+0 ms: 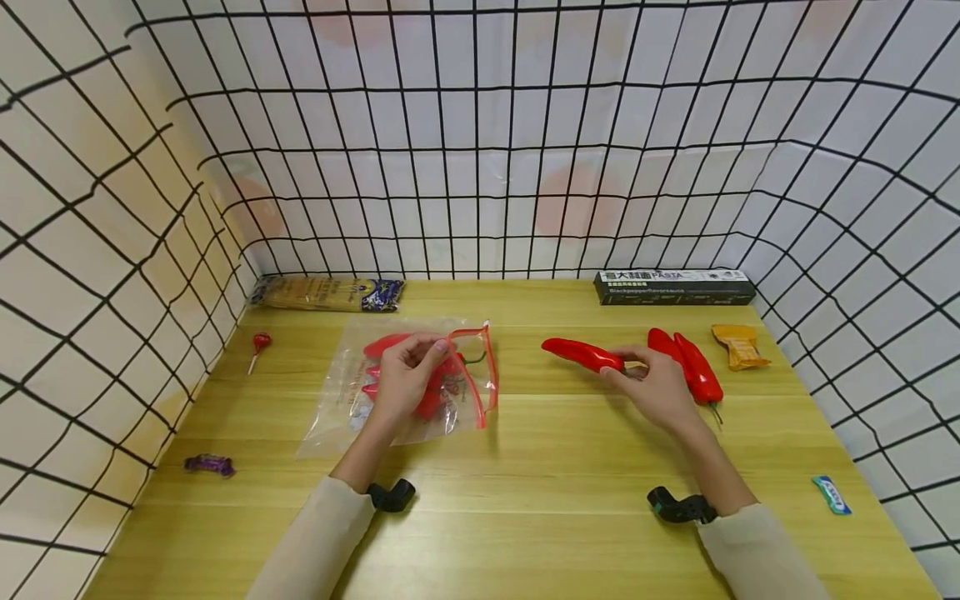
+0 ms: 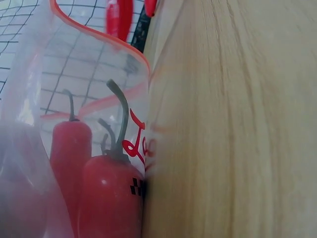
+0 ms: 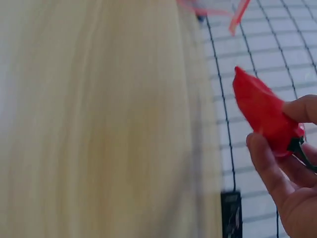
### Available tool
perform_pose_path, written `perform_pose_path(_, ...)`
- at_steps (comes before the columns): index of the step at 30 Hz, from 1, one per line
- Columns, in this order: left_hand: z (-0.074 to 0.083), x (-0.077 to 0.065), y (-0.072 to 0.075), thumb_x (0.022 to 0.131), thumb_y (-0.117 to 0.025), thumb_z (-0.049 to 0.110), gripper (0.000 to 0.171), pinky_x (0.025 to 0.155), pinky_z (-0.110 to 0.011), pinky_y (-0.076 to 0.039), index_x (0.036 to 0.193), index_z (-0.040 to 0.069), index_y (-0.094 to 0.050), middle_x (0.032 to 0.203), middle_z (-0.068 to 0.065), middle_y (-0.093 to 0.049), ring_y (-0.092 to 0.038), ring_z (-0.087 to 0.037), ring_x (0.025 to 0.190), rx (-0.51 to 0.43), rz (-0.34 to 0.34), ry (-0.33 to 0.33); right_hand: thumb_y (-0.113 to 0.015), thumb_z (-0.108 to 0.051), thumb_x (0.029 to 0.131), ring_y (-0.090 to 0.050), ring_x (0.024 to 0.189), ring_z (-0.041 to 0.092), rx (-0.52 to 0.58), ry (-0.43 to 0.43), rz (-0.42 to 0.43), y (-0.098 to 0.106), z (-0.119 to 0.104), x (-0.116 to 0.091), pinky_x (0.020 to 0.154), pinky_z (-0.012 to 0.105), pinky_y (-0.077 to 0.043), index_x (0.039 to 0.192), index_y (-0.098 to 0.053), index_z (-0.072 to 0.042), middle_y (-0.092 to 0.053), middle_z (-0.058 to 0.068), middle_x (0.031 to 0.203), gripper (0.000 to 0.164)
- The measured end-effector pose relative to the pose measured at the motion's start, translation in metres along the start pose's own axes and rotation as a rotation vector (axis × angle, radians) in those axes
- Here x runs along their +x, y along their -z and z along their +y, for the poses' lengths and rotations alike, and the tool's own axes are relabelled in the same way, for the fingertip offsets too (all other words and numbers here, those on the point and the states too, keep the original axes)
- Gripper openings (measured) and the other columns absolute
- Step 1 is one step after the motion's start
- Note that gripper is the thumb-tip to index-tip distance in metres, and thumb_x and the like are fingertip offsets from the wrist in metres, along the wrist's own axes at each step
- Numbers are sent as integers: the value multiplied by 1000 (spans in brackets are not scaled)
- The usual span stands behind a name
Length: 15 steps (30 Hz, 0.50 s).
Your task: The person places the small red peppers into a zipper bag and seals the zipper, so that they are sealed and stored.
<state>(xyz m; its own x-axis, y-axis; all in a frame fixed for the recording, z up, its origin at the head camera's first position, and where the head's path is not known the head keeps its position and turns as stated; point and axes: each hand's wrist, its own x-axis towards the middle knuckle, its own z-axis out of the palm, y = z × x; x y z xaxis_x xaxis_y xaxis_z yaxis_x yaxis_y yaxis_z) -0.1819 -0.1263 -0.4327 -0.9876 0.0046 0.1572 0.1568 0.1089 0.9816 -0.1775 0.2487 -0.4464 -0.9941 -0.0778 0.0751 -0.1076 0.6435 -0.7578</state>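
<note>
My left hand pinches the upper layer of a clear zip bag near its red-edged mouth, which gapes toward the right. Inside the bag lie several red chili peppers, their green stems pointing at the opening. My right hand holds another red chili pepper by its stem end, between thumb and fingers, with the tip pointing left toward the bag. In the right wrist view this held pepper shows above the wooden table. Two more red peppers lie just beyond the right hand.
A noodle packet lies at the back left, a black pasta box at the back right. An orange wrapped snack and a small blue packet lie right; a lollipop and purple candy left. Black wire grid surrounds the table.
</note>
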Motion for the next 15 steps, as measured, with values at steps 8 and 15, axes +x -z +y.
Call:
perform_pose_path(8, -18, 7, 0, 90, -68, 36, 26, 77, -31, -57, 103, 14, -73, 97, -2, -75, -69, -26, 91, 12, 27, -41, -74, -37, 86, -69, 104, 30, 295, 9, -114, -33, -44, 12, 80, 33, -59, 124, -61, -15, -60, 13, 125, 46)
perform_pose_path(15, -20, 7, -3, 86, -70, 45, 30, 68, -23, -54, 101, 19, -74, 93, 0, -74, -65, -19, 81, 74, 78, -83, -75, -29, 86, -67, 107, 31, 365, 40, -105, -64, -71, 28, 84, 37, -58, 120, -61, -13, -58, 11, 126, 40)
